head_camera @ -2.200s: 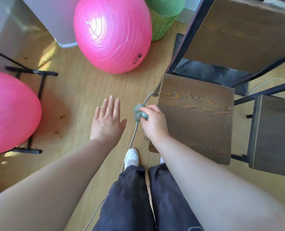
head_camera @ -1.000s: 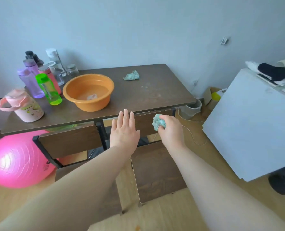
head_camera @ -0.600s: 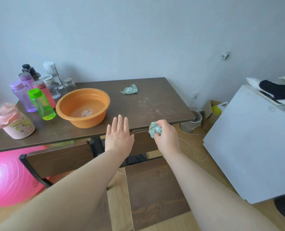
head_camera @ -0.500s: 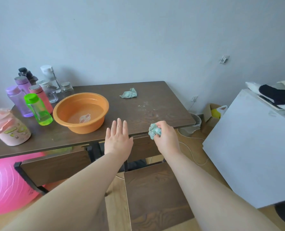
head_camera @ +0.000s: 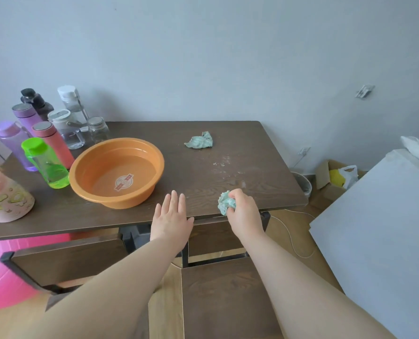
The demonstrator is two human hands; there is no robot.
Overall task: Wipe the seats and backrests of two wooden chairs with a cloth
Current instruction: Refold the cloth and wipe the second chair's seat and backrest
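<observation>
My right hand (head_camera: 244, 211) grips the crumpled pale-green cloth (head_camera: 225, 203); my left hand (head_camera: 170, 220) hovers flat, fingers straight. I'd spread the wad before wiping the dark wooden chair backrest (head_camera: 212, 238).

Right hand (head_camera: 244, 211) grips a crumpled pale-green cloth wad (head_camera: 226, 203); left hand (head_camera: 170, 220), left of the grip, flat with straight fingers; both forearms extended.

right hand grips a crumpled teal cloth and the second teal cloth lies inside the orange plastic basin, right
Not inside: the head view shows the second teal cloth on the dark wooden table, right of the orange plastic basin. The right hand does grip a crumpled teal cloth.
</observation>
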